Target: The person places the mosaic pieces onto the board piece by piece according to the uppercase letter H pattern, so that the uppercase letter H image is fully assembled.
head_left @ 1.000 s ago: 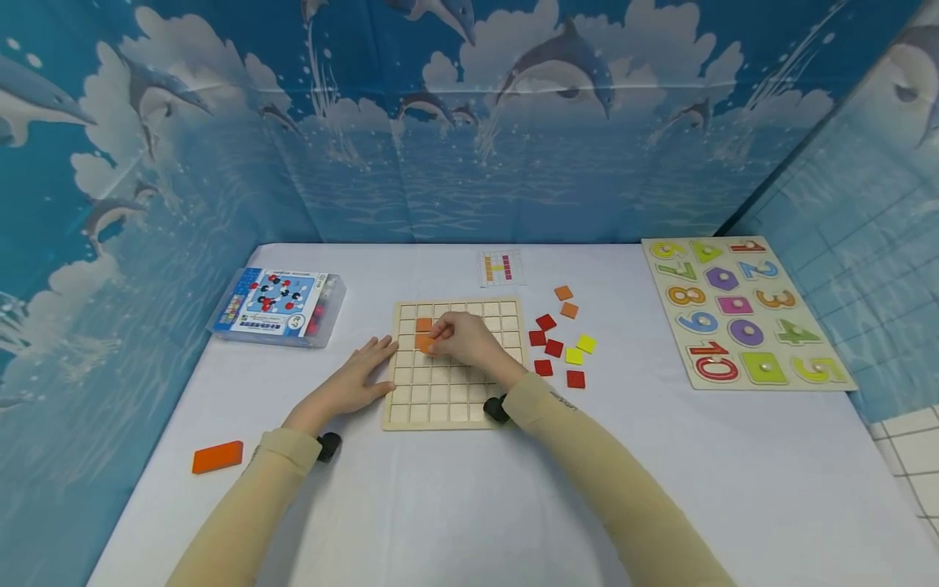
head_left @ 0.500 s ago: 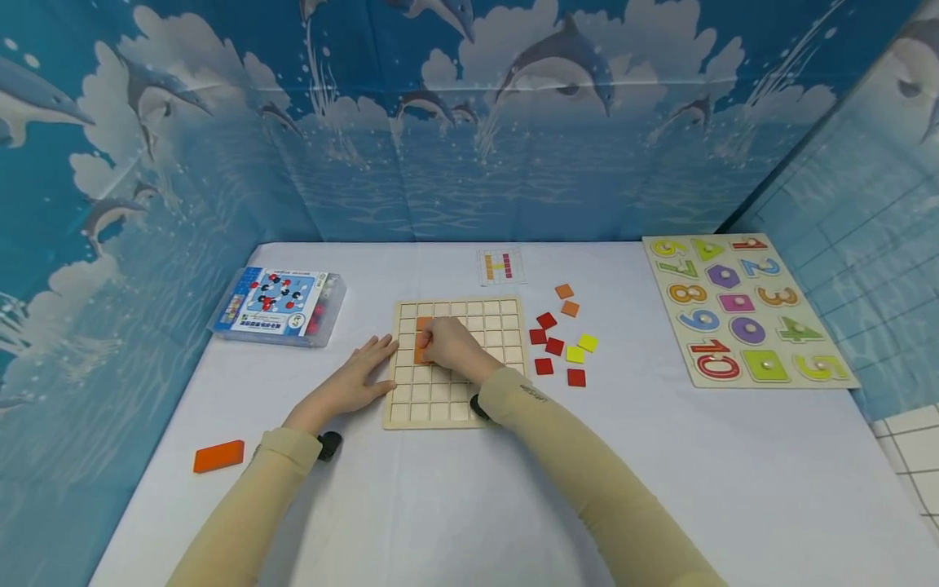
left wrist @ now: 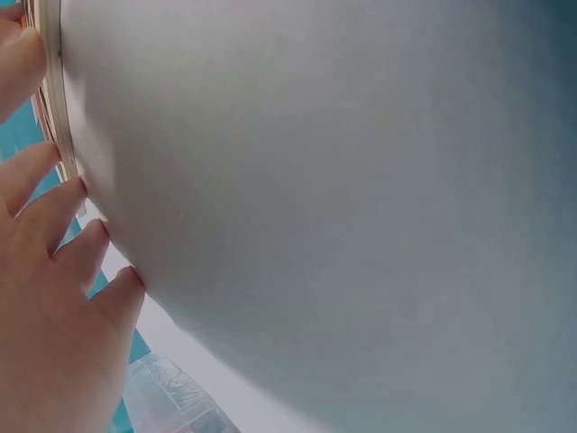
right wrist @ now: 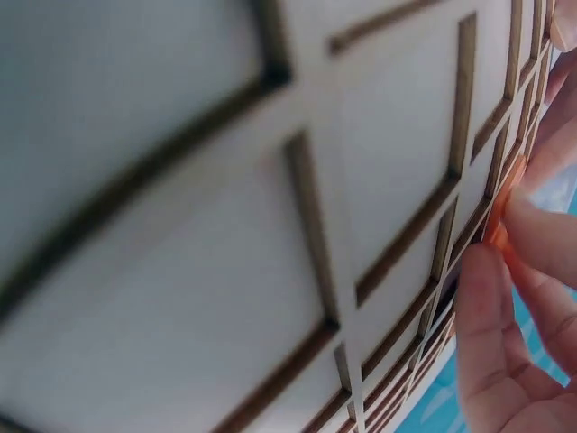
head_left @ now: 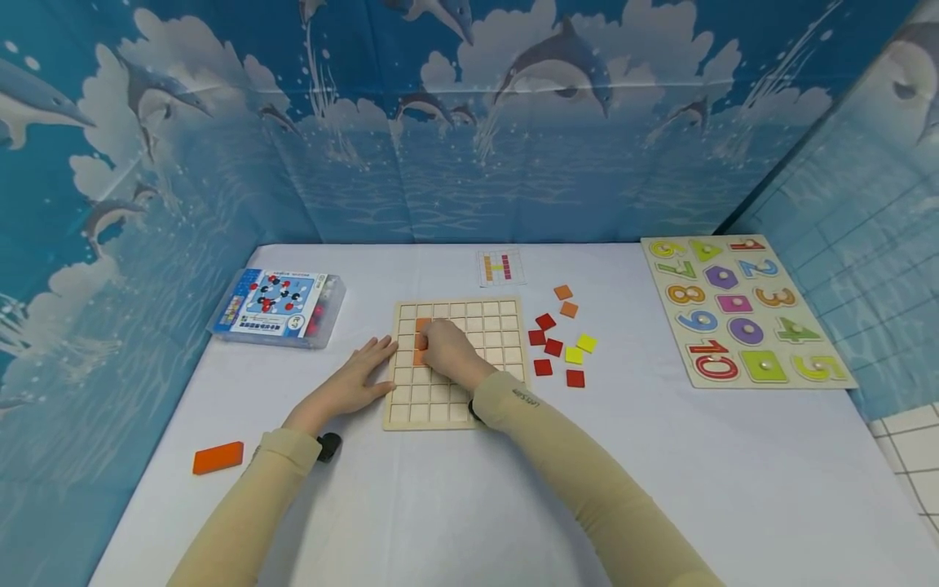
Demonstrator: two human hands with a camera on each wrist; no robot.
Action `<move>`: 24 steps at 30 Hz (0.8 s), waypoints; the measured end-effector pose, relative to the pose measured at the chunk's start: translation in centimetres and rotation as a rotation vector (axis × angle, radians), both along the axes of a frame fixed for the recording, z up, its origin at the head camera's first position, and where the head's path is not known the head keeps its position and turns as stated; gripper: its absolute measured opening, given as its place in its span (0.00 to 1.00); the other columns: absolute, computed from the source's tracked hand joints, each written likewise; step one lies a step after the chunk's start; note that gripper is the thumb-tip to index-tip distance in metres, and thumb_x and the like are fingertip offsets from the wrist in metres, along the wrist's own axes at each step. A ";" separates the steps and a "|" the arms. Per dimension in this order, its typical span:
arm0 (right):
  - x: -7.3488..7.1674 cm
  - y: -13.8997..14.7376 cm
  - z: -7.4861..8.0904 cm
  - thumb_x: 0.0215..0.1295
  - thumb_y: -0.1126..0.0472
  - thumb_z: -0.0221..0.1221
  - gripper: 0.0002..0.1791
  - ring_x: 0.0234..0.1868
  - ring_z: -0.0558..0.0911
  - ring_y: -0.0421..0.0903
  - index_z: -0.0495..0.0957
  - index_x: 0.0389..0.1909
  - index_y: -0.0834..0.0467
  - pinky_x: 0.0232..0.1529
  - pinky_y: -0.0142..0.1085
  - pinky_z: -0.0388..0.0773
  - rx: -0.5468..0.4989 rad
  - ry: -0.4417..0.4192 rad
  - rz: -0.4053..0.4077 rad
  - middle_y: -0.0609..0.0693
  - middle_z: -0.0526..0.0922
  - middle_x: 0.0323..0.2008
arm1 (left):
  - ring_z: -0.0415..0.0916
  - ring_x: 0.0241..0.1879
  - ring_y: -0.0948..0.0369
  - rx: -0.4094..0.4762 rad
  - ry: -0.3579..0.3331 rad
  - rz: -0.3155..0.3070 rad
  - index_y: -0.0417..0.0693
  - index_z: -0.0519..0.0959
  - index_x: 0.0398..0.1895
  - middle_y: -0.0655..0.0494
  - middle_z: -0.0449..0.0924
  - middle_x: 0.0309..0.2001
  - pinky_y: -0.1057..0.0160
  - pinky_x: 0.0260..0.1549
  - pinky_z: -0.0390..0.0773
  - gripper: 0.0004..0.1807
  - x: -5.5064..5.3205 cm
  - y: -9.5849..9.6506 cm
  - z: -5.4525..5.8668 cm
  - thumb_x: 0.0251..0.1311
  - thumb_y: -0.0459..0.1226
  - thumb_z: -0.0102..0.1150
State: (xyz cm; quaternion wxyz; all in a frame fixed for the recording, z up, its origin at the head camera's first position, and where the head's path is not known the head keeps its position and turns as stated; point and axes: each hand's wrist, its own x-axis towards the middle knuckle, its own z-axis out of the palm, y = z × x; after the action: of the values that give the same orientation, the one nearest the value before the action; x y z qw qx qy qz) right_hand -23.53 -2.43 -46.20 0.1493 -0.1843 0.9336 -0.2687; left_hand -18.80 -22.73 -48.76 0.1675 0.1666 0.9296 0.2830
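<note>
Right hand (head_left: 453, 355) pinches an orange tile (right wrist: 502, 209) between thumb and fingers, at the left part of the board (head_left: 438, 413); whether the tile is fully seated cannot be told. Left hand (head_left: 350, 383) lies with fingers spread, touching the board's left edge. Held tile sits between the two hands. Red tiles (head_left: 553, 348) and yellow tiles (head_left: 574, 355) lie loose, right of the board.
</note>
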 end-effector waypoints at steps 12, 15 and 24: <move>-0.3 2.8 0.1 0.62 0.64 0.65 0.03 0.31 0.76 0.42 0.81 0.35 0.58 0.32 0.30 0.74 -0.176 -0.083 -0.056 0.50 0.82 0.32 | 0.37 0.78 0.42 -0.003 0.001 0.008 0.42 0.53 0.77 0.41 0.46 0.79 0.39 0.76 0.40 0.39 0.0 0.2 -0.2 0.67 0.39 0.58; -1.0 4.9 0.5 0.62 0.63 0.64 0.04 0.32 0.77 0.43 0.81 0.37 0.58 0.33 0.30 0.74 -0.230 -0.118 -0.100 0.50 0.82 0.33 | 0.37 0.78 0.42 -0.004 -0.006 0.014 0.41 0.53 0.77 0.41 0.45 0.79 0.40 0.76 0.39 0.40 0.1 0.3 -0.2 0.67 0.39 0.59; -3.6 12.8 1.3 0.65 0.57 0.63 0.15 0.42 0.80 0.51 0.80 0.49 0.60 0.42 0.37 0.78 -0.285 -0.147 -0.293 0.56 0.82 0.45 | 0.37 0.78 0.43 -0.024 0.001 0.007 0.41 0.53 0.77 0.42 0.45 0.79 0.41 0.76 0.41 0.40 0.1 0.2 0.3 0.67 0.38 0.59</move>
State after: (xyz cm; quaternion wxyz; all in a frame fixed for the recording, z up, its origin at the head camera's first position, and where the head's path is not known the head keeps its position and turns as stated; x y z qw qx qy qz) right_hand -27.15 10.41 -44.87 0.1490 -0.0455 0.8896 -0.4294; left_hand -18.69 -22.51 -48.46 0.1678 0.1614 0.9336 0.2722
